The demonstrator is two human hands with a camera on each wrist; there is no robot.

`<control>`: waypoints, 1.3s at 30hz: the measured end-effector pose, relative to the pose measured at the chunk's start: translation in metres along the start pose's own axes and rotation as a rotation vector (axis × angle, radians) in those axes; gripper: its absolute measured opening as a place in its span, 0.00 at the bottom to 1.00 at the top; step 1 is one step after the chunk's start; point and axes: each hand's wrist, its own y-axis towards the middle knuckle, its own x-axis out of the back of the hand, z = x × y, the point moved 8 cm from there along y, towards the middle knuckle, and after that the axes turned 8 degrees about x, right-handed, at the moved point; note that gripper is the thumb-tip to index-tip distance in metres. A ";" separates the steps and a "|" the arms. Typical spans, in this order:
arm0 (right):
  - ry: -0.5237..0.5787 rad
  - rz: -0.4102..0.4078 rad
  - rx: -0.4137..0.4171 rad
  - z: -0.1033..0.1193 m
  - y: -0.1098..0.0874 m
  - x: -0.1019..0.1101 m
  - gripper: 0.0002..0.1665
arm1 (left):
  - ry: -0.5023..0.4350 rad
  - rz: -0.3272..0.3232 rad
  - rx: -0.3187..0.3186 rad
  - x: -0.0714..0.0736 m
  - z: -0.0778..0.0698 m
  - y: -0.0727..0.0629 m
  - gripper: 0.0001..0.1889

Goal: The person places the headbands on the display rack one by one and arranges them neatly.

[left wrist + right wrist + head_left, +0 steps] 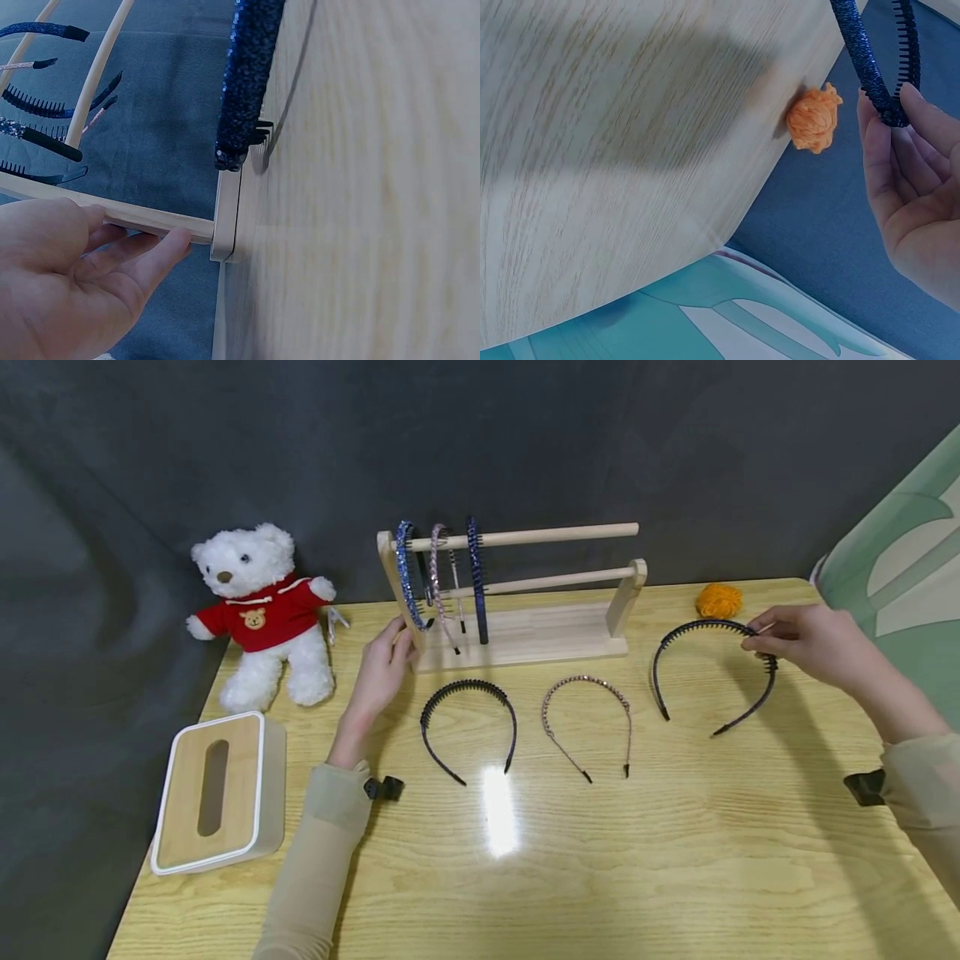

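My right hand (pixel 810 639) pinches a dark glittery toothed headband (pixel 708 623) by its curve, its two ends pointing down toward the table. In the right wrist view, thumb and fingers meet on the headband (pixel 864 60). My left hand (pixel 382 668) holds the left side post of a wooden headband stand (pixel 525 643). On the stand's rails, toward the left, hang a light blue glitter headband (pixel 403 568), a pink one (pixel 437 578) and a dark blue one (pixel 476 585). Before the stand lie a dark toothed headband (pixel 467 684) and a thin pink beaded one (pixel 585 678).
A white teddy bear (pixel 258 618) in a red sweater sits at the back left. Near it stands a tissue box (pixel 176 793) with a wooden lid. An orange yarn ball (pixel 718 600) lies at the back right edge of the table (pixel 600 877).
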 end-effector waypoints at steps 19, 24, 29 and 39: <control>0.246 -0.081 -0.135 0.011 -0.014 0.005 0.21 | 0.000 0.016 -0.009 -0.002 -0.001 -0.001 0.23; 0.304 -0.118 -0.156 0.013 -0.016 0.005 0.20 | 0.007 0.016 -0.008 -0.001 0.001 0.000 0.24; 0.381 -0.176 -0.157 0.017 -0.021 0.005 0.15 | -0.013 0.020 -0.004 -0.001 0.001 -0.001 0.24; 0.523 -0.280 -0.180 0.021 -0.027 0.008 0.05 | -0.005 0.013 -0.012 0.000 -0.001 -0.002 0.24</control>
